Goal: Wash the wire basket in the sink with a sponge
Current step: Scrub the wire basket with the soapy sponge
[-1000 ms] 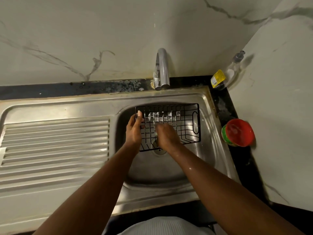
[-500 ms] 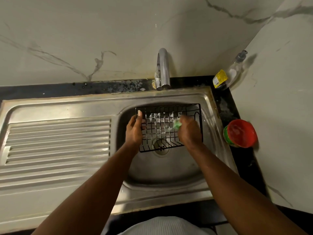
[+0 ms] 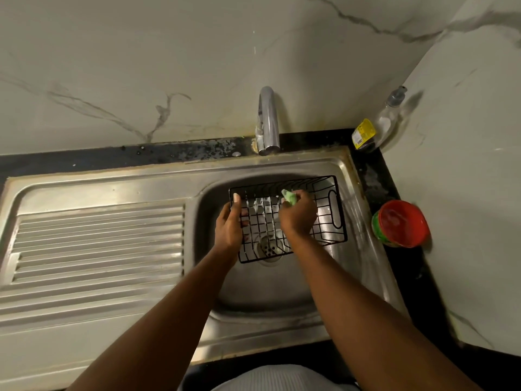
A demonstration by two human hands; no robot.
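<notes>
A black wire basket [image 3: 329, 210] lies in the steel sink bowl [image 3: 282, 292], over the drain. My left hand [image 3: 229, 224] grips the basket's left rim, thumb over the top wire. My right hand [image 3: 298, 213] is inside the basket near its far wall and holds a small green sponge [image 3: 290, 196], which sticks out past my fingers against the wires.
The tap [image 3: 267, 119] stands at the back of the sink. A ribbed draining board [image 3: 98, 244] lies to the left. A clear soap bottle [image 3: 377, 128] leans in the back right corner, and a red and green tub [image 3: 400, 224] sits on the dark counter to the right.
My right hand with the sponge moved from the basket's middle to its right side, then back left and up toward the far wall. My left hand kept its hold on the left rim.
</notes>
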